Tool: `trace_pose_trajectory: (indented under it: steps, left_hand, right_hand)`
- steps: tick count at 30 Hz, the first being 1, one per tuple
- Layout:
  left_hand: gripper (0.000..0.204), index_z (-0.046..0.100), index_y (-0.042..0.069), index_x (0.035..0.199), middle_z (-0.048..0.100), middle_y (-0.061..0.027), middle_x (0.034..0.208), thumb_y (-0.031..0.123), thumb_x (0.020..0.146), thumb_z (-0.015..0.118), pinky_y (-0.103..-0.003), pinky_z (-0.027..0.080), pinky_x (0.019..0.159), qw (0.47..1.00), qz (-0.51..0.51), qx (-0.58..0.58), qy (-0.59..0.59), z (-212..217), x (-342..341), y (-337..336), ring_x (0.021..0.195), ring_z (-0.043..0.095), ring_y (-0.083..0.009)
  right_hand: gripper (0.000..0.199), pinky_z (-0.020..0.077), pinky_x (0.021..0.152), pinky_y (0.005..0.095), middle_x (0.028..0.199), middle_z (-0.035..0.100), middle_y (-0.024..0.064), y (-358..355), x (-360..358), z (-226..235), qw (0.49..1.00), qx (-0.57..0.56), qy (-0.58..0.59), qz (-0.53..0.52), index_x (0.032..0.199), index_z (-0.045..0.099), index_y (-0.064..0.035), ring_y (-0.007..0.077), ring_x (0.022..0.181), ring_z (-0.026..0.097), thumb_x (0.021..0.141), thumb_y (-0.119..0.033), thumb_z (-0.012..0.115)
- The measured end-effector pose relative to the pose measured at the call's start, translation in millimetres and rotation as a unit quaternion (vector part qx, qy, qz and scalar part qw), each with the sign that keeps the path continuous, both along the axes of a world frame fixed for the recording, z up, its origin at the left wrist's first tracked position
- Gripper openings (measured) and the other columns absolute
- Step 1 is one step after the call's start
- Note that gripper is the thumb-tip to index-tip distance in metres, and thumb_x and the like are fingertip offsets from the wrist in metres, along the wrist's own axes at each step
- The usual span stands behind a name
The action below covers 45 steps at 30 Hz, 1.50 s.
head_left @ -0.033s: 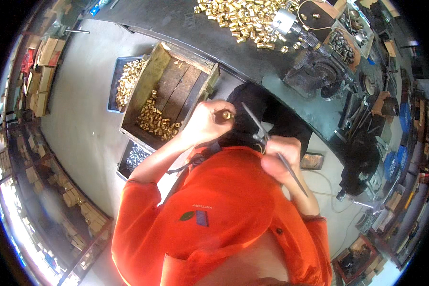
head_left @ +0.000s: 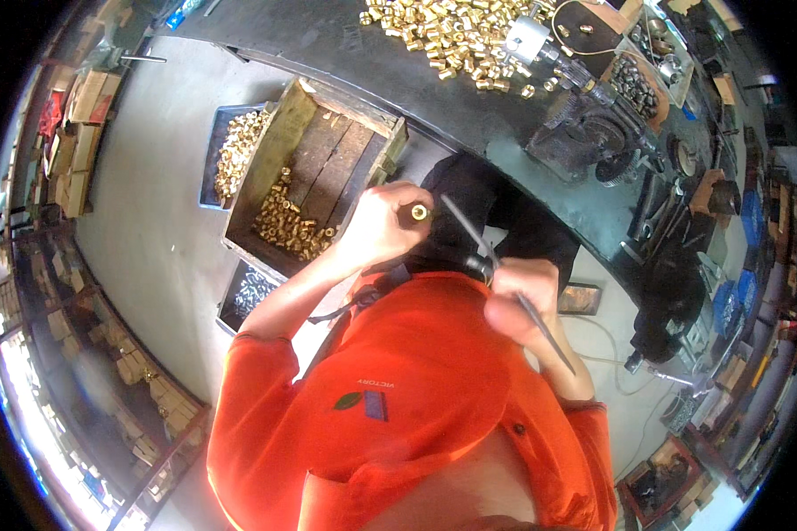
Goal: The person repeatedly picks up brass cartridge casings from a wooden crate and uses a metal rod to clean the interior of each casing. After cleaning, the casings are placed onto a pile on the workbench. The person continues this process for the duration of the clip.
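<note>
My left hand (head_left: 386, 223) is closed on a small brass fitting (head_left: 419, 212), whose round opening points up toward me. Across from it, my right hand (head_left: 524, 296) grips a long thin grey metal bar (head_left: 469, 221) with tapering ends. One end of the bar points toward the fitting, with a gap between them; the other sticks out past the wrist. A short dark cylindrical piece (head_left: 479, 264) shows beside the right fingers; whether they hold it too, I cannot tell. Just left of the left hand stands a wooden crate (head_left: 250, 232) with brass fittings (head_left: 294, 219) in its near end.
A blue tray (head_left: 210, 181) of brass fittings and a dark bin (head_left: 230, 305) of silvery parts flank the crate. On the dark bench (head_left: 328, 40) lies a heap of brass fittings (head_left: 469, 44) beside a geared machine (head_left: 584, 124). Shelves (head_left: 80, 336) line the left side.
The fitting has tilted in my left fingers, so its opening now faces me more. The bar's far end has shifted slightly left and down.
</note>
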<state>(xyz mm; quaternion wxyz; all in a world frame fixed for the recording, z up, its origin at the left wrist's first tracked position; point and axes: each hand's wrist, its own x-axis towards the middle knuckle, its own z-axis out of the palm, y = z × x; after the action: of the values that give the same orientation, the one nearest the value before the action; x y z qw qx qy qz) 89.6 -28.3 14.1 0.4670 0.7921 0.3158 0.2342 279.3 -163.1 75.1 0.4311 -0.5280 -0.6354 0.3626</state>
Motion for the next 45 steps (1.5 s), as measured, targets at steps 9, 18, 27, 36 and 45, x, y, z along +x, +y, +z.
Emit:
trace_pose_trajectory:
  steps: [9,18,27,36,45]
  left_hand:
    - [0.023,0.061,0.005,0.079,0.050,-0.0087,0.067,0.003,0.058,0.069,-0.034,0.043,0.050,0.983,0.011,0.186,0.009,-10,2,3,0.056,0.054,-0.0262]
    - [0.026,0.064,0.005,0.083,0.057,-0.0095,0.068,0.007,0.058,0.070,-0.036,0.045,0.051,0.983,-0.068,0.168,-0.035,-20,20,-10,0.058,0.059,-0.0270]
    - [0.023,0.067,0.007,0.089,0.062,-0.0132,0.066,0.016,0.068,0.066,-0.035,0.051,0.057,0.960,0.004,0.270,0.073,-8,72,109,0.056,0.062,-0.0254]
    - [0.029,0.059,-0.004,0.110,0.067,-0.0097,0.076,0.008,0.084,0.056,-0.024,0.050,0.060,0.981,0.088,0.007,-0.174,64,84,176,0.062,0.064,-0.0125]
    - [0.036,0.065,0.009,0.108,0.067,-0.0169,0.087,0.011,0.073,0.060,-0.040,0.053,0.068,0.917,0.016,0.099,0.386,-106,-145,89,0.080,0.067,-0.0293]
  right_hand:
    - [0.032,0.0277,0.043,0.0346,0.052,0.034,0.0079,4,-8,5,0.997,-0.030,0.041,0.063,0.058,0.035,-0.0046,0.0238,0.043,0.039,0.069,-0.017,0.062]
    - [0.027,0.0372,0.048,0.0392,0.059,0.045,0.0147,29,-23,-42,0.999,-0.010,-0.039,0.031,0.063,0.042,-0.0026,0.0339,0.053,0.051,0.069,-0.014,0.065]
    - [0.032,0.0243,0.044,0.0351,0.052,0.031,0.0085,-4,11,-6,0.998,0.009,-0.031,-0.060,0.057,0.034,-0.0039,0.0234,0.044,0.035,0.069,-0.012,0.063]
    - [0.024,0.0247,0.041,0.0344,0.050,0.032,0.0090,-1,-2,-20,0.999,0.013,-0.018,-0.048,0.055,0.035,-0.0033,0.0229,0.042,0.036,0.064,-0.006,0.057]
    - [0.026,0.0235,0.042,0.0326,0.050,0.031,0.0068,6,-9,-20,0.999,-0.027,0.032,0.011,0.055,0.033,-0.0035,0.0200,0.041,0.033,0.062,-0.007,0.058]
